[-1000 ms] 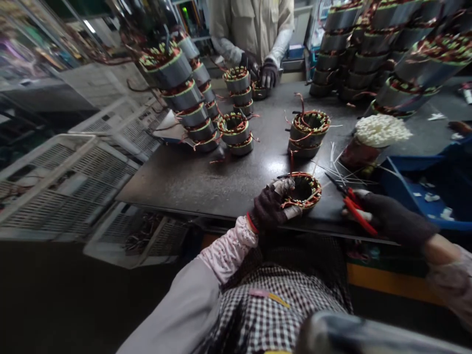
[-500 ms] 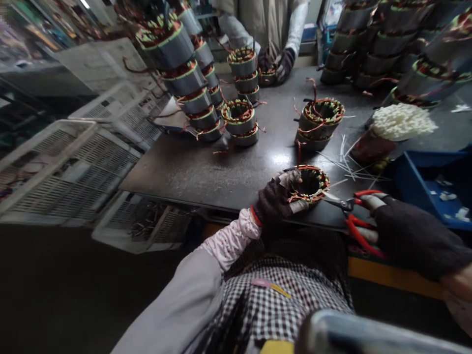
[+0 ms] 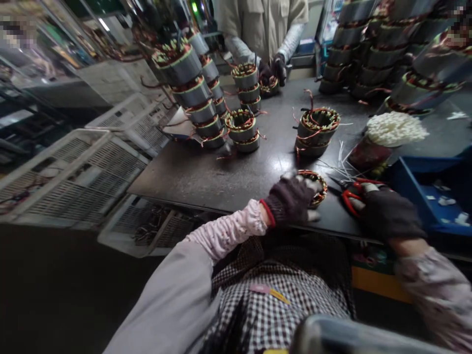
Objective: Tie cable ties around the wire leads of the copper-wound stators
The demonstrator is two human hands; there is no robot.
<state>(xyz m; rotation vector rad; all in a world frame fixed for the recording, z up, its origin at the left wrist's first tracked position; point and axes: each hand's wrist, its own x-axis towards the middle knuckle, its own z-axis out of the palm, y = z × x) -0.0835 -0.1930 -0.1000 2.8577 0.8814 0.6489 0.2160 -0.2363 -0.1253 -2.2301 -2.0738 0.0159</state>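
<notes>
My left hand [image 3: 293,199], in a dark glove with bare-looking pale fingertips, grips a motor stator [image 3: 321,189] near the table's front edge. Its fingers lie over the ring and cover much of the opening and the copper windings. To the right, my right hand [image 3: 391,212] is closed around the red handles of a pair of scissors [image 3: 349,200]. The dark blades point left toward the stator and low over the table; whether they touch it I cannot tell. Thin white ties [image 3: 341,160] lie scattered just behind the scissors.
Two stacked stators [image 3: 317,130] stand behind my hands. More stator stacks [image 3: 201,98] rise at left and right. A bundle of white ties [image 3: 396,129] and a blue bin [image 3: 416,196] are at right. Across the table [image 3: 177,182], a co-worker's gloved hands [image 3: 273,71] handle another stator. White crates [image 3: 73,182] stand left.
My left hand has moved over the stator, covering more of it. My right hand with the scissors has drawn back slightly from the stator's rim, and the blades no longer reach it.
</notes>
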